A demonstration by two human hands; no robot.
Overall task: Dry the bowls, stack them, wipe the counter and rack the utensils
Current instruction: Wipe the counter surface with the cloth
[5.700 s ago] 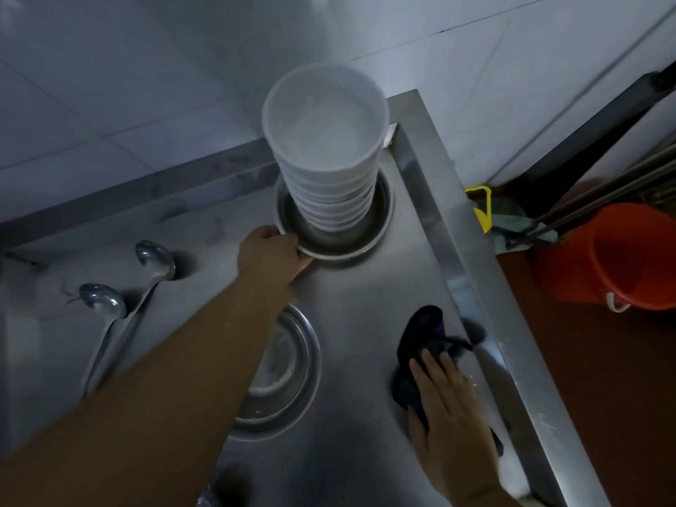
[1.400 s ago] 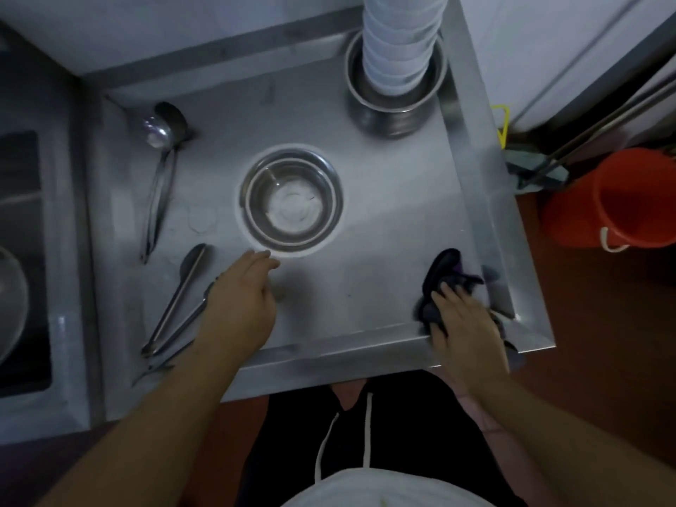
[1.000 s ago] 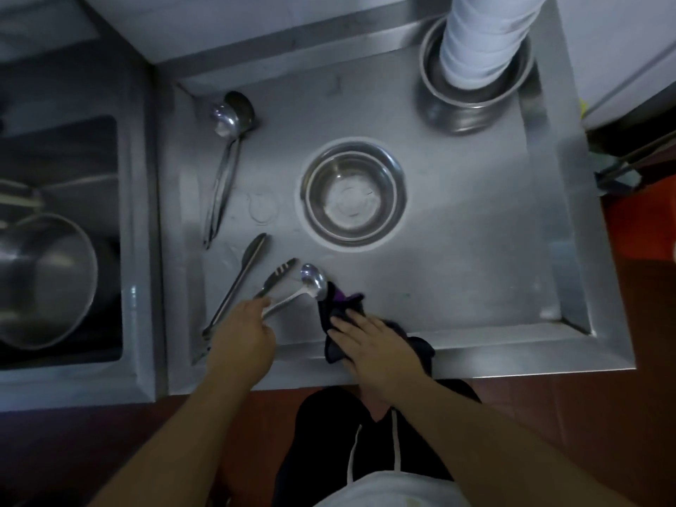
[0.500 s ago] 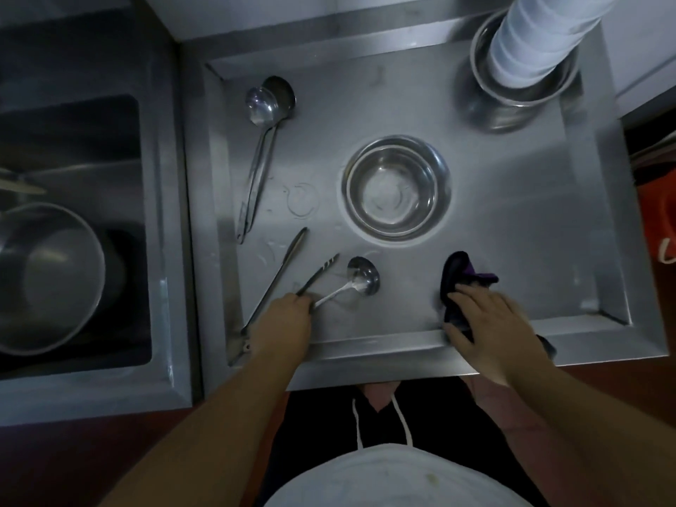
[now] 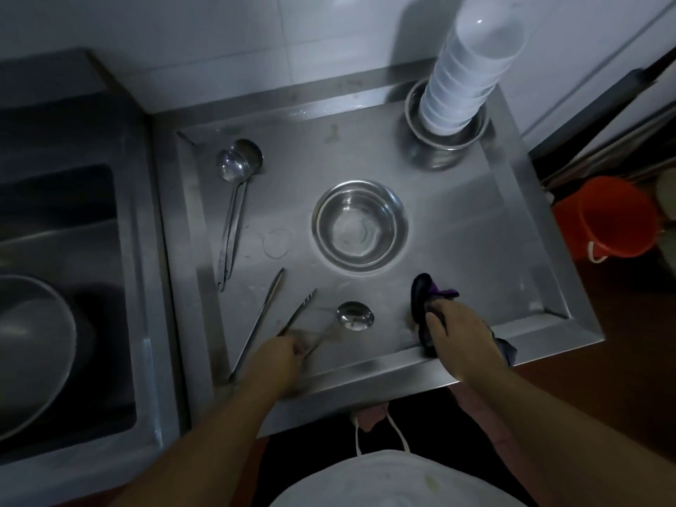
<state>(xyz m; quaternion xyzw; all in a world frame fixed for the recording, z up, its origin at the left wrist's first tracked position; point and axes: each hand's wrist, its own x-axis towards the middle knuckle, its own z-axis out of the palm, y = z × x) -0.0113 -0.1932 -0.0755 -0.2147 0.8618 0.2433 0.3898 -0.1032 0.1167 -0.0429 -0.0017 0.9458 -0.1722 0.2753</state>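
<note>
A steel counter [image 5: 475, 250] holds a steel bowl [image 5: 360, 225] at its middle and a tall stack of white bowls [image 5: 472, 75] set in a steel bowl [image 5: 446, 139] at the back right corner. My left hand [image 5: 281, 356] grips the handle of a small ladle [image 5: 354, 316] at the front, with tongs [image 5: 298, 316] and a flat utensil [image 5: 261, 316] beside it. Near the front edge my right hand [image 5: 461, 338] presses a dark purple cloth [image 5: 426, 298] onto the counter. A large ladle [image 5: 237, 166] lies at the left.
A sink [image 5: 66, 250] with a large steel bowl [image 5: 33, 345] lies left of the counter. An orange bucket [image 5: 614, 217] stands on the floor at the right. A tiled wall [image 5: 256, 38] rises behind the counter.
My left hand has taken hold of the small ladle's handle. My right hand slid the cloth to the left along the front edge, then back to the right.
</note>
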